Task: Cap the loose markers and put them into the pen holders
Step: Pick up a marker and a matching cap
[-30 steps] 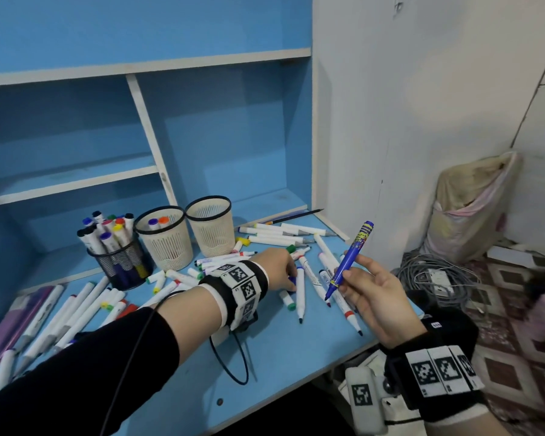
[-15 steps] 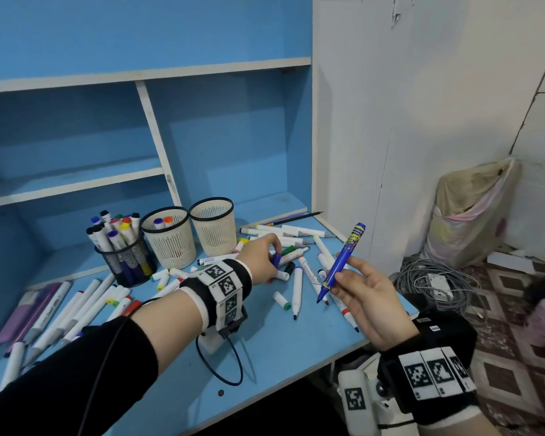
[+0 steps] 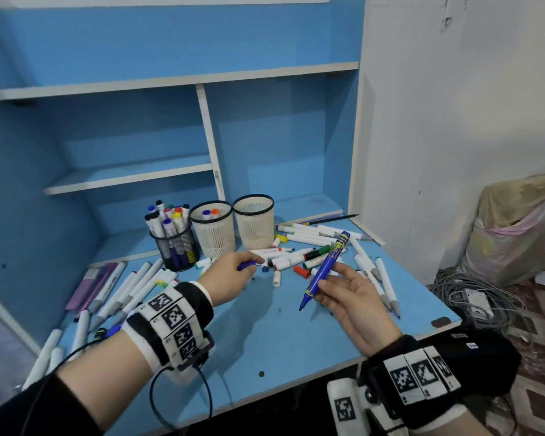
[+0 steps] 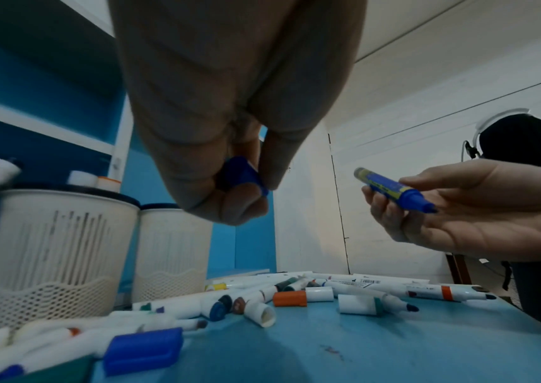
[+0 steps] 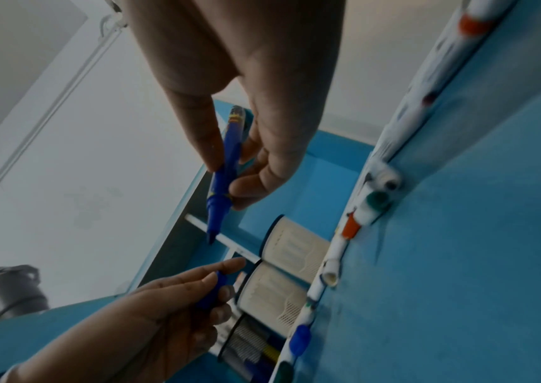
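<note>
Pointing its bare tip down and near, the blue marker (image 3: 324,271) is held slanted in the right hand (image 3: 356,297). A blue cap (image 3: 247,264) is pinched in the left hand (image 3: 230,278), above bare desk (image 3: 283,341) near the front edge.

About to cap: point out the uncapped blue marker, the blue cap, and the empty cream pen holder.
Uncapped blue marker (image 3: 325,270): head view, mid-barrel.
Small blue cap (image 4: 241,173): left wrist view, cap's side.
Empty cream mesh pen holder (image 3: 255,229): head view, front wall.
</note>
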The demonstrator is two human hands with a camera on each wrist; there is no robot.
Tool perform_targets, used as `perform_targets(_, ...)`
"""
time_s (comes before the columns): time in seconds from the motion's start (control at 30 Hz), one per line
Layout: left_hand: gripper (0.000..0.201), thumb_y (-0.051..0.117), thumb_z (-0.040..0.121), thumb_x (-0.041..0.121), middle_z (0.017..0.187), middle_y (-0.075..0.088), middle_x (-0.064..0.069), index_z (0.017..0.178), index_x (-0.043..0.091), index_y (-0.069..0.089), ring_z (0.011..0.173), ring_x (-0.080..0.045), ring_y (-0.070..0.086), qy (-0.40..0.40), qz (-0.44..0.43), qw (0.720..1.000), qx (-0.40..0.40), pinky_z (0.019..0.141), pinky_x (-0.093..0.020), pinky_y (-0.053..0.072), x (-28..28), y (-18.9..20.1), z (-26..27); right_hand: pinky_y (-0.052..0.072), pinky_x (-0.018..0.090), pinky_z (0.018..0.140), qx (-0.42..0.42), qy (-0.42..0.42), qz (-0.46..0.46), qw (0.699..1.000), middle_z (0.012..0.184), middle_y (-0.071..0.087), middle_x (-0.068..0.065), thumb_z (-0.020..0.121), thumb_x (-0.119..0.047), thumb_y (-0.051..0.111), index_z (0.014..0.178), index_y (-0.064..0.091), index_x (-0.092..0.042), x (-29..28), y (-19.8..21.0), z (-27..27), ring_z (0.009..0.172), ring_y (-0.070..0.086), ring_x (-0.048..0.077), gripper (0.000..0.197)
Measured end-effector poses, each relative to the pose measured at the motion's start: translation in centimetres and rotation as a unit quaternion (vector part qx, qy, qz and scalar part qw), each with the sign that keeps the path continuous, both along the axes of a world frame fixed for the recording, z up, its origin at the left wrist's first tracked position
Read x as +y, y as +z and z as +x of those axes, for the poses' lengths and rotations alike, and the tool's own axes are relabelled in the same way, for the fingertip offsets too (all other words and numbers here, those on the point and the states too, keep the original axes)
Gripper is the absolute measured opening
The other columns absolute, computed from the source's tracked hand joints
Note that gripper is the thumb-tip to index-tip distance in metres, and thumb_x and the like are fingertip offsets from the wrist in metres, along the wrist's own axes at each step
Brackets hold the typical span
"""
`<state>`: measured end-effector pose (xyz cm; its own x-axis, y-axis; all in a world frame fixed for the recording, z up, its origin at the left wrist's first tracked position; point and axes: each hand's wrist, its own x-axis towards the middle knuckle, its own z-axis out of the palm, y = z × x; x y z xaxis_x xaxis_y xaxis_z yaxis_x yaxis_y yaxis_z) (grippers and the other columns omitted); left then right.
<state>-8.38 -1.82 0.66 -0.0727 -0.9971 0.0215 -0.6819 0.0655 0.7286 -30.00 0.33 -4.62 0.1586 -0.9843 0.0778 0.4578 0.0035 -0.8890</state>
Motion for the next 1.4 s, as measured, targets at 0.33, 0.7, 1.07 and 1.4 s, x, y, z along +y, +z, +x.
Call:
perform_targets(0.33, 0.018, 0.071, 0.08, 0.005, 0.084, 0.07, 0.001, 0.088, 0.02, 0.066, 0.064, -0.002, 0.059, 0.02, -0.07, 0.99, 0.117, 0.059, -0.012, 0.045, 5.7, 0.4, 3.2, 0.056, 0.027, 0.064, -0.093, 0.027, -0.017, 0.995, 0.08, 0.07, 0.015, 0.076, 0.002, 0.065, 0.119, 0.047, -0.015, 0.4, 1.6, 5.1, 0.073, 0.068, 0.021, 0.05)
perform_targets(0.7, 0.023, 0.08, 0.071, 0.01, 0.079, 0.073, -0.006, 0.08, 0.027, 0.07, 0.077, -0.031, 0.064, 0.086, -0.102, 0.971, 0.197, 0.075, -0.032, 0.054, 8.7, -0.8, 3.7, 0.056, 0.03, 0.071, -0.144, 0.008, -0.019, 0.989, 0.09, 0.07, 0.022, 0.05, -0.031, 0.085, 0.116, 0.043, -0.006, 1.5, 1.6, 8.1, 0.084, 0.07, 0.028, 0.082)
perform_targets(1.07, 0.02, 0.076, 0.076, 0.014, 0.067, 0.071, -0.004, 0.084, 0.031, 0.071, 0.058, -0.004, 0.058, 0.081, -0.121, 0.977, 0.158, 0.057, -0.013, 0.044, 9.1, 0.1, 4.2, 0.056, 0.028, 0.072, -0.139, 0.054, -0.033, 0.988, 0.087, 0.069, 0.021, 0.035, -0.037, 0.095, 0.094, 0.049, -0.008, 2.2, 1.6, 9.7, 0.087, 0.07, 0.028, 0.08)
perform_targets(1.4, 0.016, 0.064, 0.086, 0.007, 0.067, 0.07, -0.003, 0.086, 0.022, 0.07, 0.06, -0.016, 0.065, 0.052, -0.115, 0.978, 0.167, 0.059, -0.024, 0.048, 9.7, -0.3, 4.3, 0.053, 0.028, 0.083, -0.114, 0.057, -0.123, 0.984, 0.087, 0.071, 0.015, 0.049, -0.041, 0.09, 0.092, 0.047, -0.011, 2.7, 1.6, 10.3, 0.091, 0.068, 0.028, 0.068)
